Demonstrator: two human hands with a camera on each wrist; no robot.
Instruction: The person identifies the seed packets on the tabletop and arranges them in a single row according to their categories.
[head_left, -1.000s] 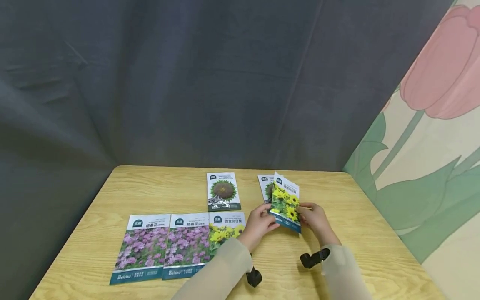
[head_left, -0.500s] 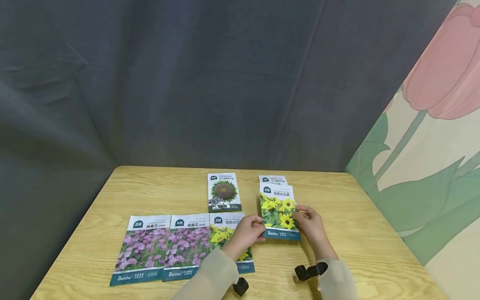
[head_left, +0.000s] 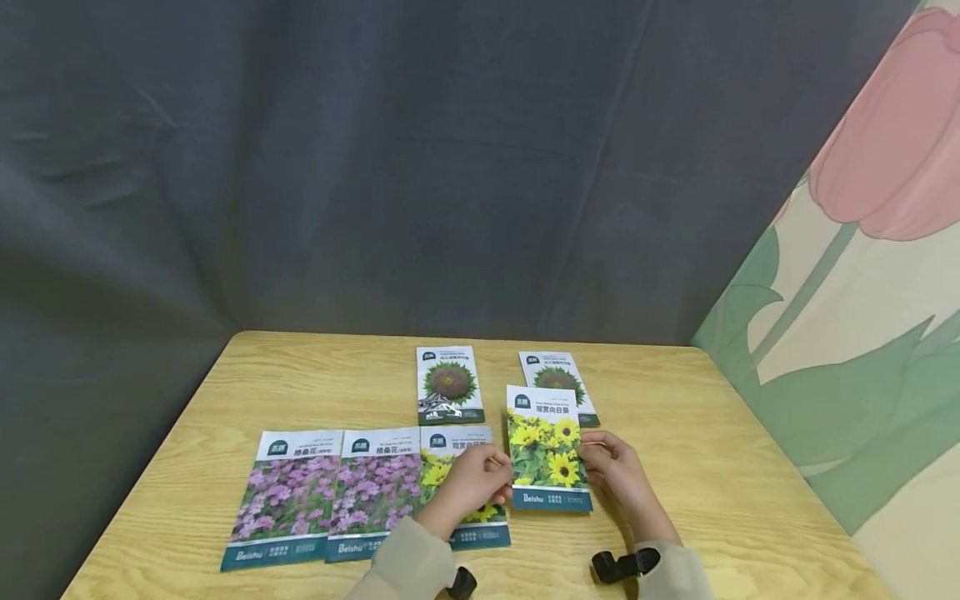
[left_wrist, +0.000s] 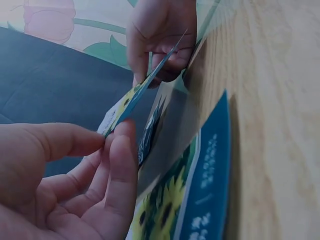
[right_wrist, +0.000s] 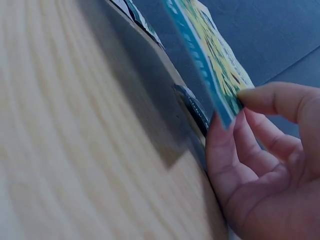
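Note:
A seed packet with yellow flowers (head_left: 546, 446) is held above the table between both hands. My left hand (head_left: 471, 482) pinches its left edge between thumb and fingers, as the left wrist view shows at the packet's edge (left_wrist: 122, 112). On the opposite edge my right hand (head_left: 621, 475) pinches it, thumb in front and fingers behind, seen also in the right wrist view beside the packet (right_wrist: 210, 55). Under my left hand lies a second yellow-flower packet (head_left: 480, 533), partly covered by that hand. Behind the held packet is a brown-centred sunflower packet (head_left: 557, 371), its lower left hidden.
Two pink-flower packets (head_left: 285, 500) lie side by side at the left of the wooden table (head_left: 172, 467). Another sunflower packet (head_left: 450, 383) lies in the back row. A dark cloth (head_left: 420, 183) hangs behind the table, and a painted wall (head_left: 885, 333) stands at the right.
Both hands have brought the held yellow-flower packet left and toward the table's front, turning it from tilted to nearly straight. More of the sunflower packet behind it now shows.

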